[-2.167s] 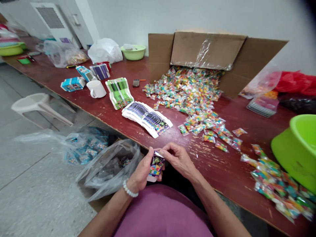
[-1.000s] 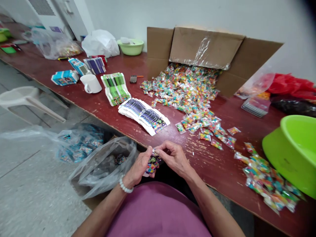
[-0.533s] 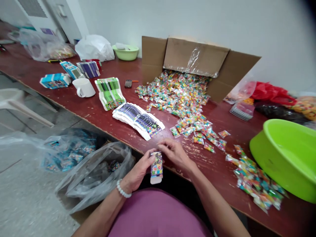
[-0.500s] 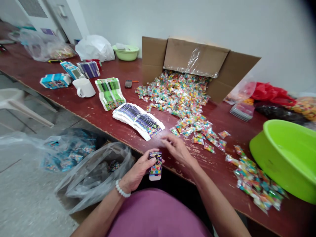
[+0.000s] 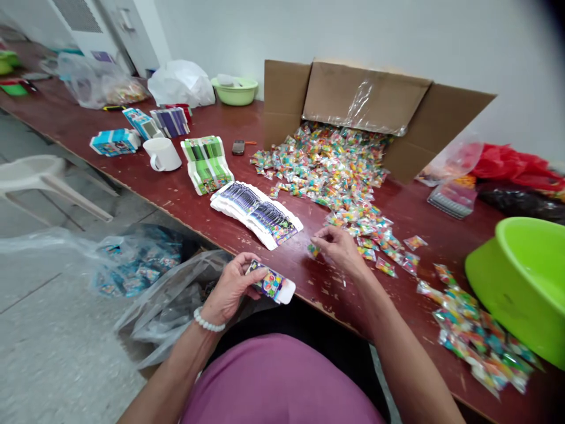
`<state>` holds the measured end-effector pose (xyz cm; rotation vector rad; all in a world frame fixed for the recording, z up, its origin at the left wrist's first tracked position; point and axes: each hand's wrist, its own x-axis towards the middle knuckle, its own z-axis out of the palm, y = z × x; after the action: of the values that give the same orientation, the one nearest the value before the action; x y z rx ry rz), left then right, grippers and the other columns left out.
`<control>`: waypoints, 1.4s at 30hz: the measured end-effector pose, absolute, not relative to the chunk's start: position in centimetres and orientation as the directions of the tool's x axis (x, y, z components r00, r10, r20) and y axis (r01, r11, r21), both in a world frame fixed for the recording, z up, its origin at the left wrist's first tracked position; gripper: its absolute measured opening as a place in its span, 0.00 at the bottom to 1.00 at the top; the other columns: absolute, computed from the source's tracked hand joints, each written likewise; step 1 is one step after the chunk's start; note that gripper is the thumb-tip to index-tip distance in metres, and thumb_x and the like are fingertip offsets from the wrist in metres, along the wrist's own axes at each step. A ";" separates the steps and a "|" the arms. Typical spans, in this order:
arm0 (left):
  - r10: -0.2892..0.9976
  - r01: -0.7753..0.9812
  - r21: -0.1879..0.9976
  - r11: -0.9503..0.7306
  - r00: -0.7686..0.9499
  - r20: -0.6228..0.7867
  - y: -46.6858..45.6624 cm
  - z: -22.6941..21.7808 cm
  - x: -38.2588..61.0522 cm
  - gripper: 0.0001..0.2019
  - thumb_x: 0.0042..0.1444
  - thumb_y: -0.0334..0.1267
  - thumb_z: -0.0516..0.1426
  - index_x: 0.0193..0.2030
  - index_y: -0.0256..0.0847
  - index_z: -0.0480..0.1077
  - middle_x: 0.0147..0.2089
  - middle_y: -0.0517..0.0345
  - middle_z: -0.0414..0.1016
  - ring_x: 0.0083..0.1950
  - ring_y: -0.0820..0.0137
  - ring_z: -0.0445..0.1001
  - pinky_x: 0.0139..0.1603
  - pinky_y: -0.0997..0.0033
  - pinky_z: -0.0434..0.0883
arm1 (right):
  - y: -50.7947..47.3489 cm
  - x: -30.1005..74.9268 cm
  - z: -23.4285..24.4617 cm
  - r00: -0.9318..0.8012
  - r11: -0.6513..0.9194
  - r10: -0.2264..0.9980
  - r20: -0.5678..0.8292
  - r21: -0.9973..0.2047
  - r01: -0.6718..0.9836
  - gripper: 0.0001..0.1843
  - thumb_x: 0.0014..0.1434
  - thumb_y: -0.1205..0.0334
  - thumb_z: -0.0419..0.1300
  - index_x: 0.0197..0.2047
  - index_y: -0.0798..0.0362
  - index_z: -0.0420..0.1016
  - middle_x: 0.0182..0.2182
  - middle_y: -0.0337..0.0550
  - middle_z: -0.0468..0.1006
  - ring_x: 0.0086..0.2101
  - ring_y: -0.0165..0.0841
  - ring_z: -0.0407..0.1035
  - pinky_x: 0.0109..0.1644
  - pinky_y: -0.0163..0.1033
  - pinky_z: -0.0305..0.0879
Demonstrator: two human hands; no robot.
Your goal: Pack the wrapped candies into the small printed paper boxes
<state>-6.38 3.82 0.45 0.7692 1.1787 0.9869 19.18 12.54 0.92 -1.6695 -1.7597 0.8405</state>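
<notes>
My left hand (image 5: 233,284) is closed around a small purple printed candy box (image 5: 270,282), held tilted near the table's front edge. The box's white end flap sticks out to the right. Over the table, my right hand (image 5: 339,246) pinches a small clear candy packet (image 5: 314,249) between thumb and fingers. Just behind that hand lies the loose pile of candy packets (image 5: 339,171), spilling out of a cardboard box (image 5: 366,97). To the left of the right hand, a fanned stack of flat purple cartons (image 5: 256,213) rests on the table.
Green cartons (image 5: 206,165), a white mug (image 5: 162,154) and a phone (image 5: 238,147) sit further left. A lime-green basin (image 5: 498,277) stands at right beside more packets (image 5: 481,330). Below the table edge, an open plastic-lined carton (image 5: 172,312) stands near a white stool (image 5: 48,176).
My right hand has moved to the packets and now pinches one. My left hand has turned the candy box from upright to tilted, its white flap end pointing right. The view has shifted slightly.
</notes>
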 end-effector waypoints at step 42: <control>0.847 0.072 0.931 0.358 0.394 -0.356 1.1 1.6 -2.9 0.19 0.48 0.32 0.53 0.49 0.42 0.60 0.32 0.60 0.73 0.27 0.73 0.67 0.26 0.76 0.62 | 4.2 14.8 2.7 -0.345 0.195 0.936 0.074 -0.922 0.333 0.06 0.56 0.68 0.60 0.34 0.53 0.80 0.27 0.38 0.82 0.27 0.31 0.73 0.31 0.32 0.64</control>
<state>-2.91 1.11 1.58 1.0985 1.0566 0.6437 14.81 4.21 2.72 -1.1898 -1.8003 1.1409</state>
